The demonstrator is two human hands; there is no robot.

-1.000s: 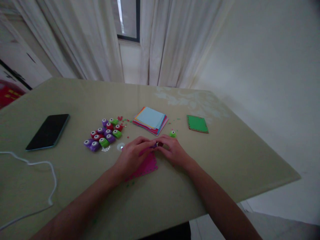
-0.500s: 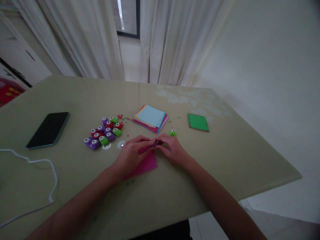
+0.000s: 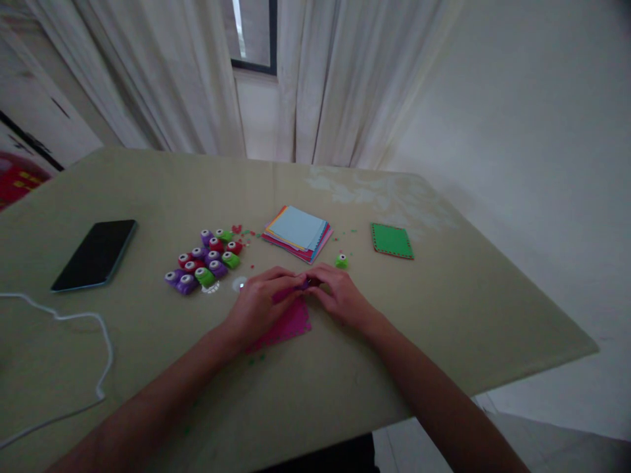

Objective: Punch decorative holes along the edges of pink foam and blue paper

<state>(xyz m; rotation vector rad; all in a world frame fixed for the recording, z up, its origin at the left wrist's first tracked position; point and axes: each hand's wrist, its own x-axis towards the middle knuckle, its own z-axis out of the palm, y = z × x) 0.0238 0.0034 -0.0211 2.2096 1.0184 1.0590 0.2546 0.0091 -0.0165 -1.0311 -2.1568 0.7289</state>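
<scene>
Colored cards and craft punches covered part of a pale bench [image 3: 444,315], set before drawn curtains [image 3: 167,72], a narrow window [image 3: 254,36] and a white wall [image 3: 542,164]. Taking the hands as the dial's center, a stack [image 3: 298,228] of cards lay at twelve o'clock, a green card [image 3: 392,240] at two, a cluster of red, green and purple punches [image 3: 202,277] near ten and a tablet [image 3: 96,255] at nine. One green punch [image 3: 342,261] sat at twelve o'clock from the right hand [image 3: 340,293]. The left hand [image 3: 261,299] covered part of a pink card [image 3: 288,326], with green scraps [image 3: 252,361] at seven o'clock. Both hands' fingers were closed on a purple punch [image 3: 304,284], mostly hidden between them, at the card's one-o'clock corner.
</scene>
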